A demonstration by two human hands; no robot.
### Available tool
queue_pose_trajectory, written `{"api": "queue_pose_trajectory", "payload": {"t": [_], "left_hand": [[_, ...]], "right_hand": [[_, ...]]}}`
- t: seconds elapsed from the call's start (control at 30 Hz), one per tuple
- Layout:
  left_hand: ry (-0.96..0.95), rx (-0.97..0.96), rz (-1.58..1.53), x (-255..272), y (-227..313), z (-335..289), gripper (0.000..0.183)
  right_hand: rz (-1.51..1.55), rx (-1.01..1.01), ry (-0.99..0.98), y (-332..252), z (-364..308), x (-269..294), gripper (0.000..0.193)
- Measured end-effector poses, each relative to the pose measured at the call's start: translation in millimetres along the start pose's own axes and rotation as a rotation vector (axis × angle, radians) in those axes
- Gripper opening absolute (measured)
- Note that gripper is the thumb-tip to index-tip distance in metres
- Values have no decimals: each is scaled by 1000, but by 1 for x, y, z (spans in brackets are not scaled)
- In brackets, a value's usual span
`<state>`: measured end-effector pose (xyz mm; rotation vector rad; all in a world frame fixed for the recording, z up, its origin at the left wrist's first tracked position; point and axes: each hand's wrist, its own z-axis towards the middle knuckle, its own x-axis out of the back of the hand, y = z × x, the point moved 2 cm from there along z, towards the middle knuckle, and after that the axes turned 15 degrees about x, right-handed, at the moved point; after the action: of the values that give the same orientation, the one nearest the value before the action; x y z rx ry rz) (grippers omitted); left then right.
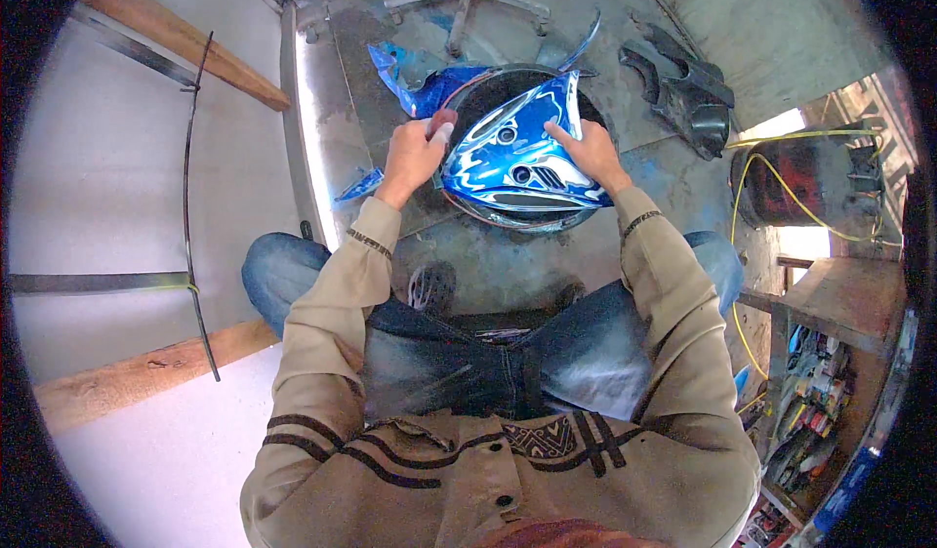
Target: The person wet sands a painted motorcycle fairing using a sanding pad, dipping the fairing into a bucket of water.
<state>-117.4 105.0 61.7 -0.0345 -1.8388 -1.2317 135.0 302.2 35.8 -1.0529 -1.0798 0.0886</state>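
A glossy blue and silver motorcycle fairing panel (503,162) with two round holes lies over a dark round support (586,109) in front of me. My right hand (592,153) grips the panel's right side, thumb on its face and fingers hidden beneath. Beside the panel's left edge, my left hand (415,158) is closed on a small reddish-brown piece (444,119), possibly a sanding pad. Whether that piece touches the panel I cannot tell. Behind my left hand rests another blue panel (429,89), and a small blue fragment (361,185) lies to its left.
Black plastic parts (680,89) lie on the floor at the far right. A wheeled chair base (468,0) stands at the back. Along the right are a dark drum (805,182), a yellow hose (752,164) and a cluttered wooden shelf (844,299). A white wall (239,177) borders the left.
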Motion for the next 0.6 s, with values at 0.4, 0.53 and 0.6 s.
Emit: {"api": "queue_pose_trajectory", "payload": {"t": [0.4, 0.53, 0.6], "left_hand": [[-111, -9, -109, 7, -1, 5, 26], [17, -95, 7, 8, -1, 4, 28], [26, -110, 32, 3, 6, -3, 27]], "right_hand": [[27, -17, -3, -5, 0, 0, 56], [9, -14, -2, -8, 1, 0, 58], [12, -38, -8, -5, 0, 1, 59]]}}
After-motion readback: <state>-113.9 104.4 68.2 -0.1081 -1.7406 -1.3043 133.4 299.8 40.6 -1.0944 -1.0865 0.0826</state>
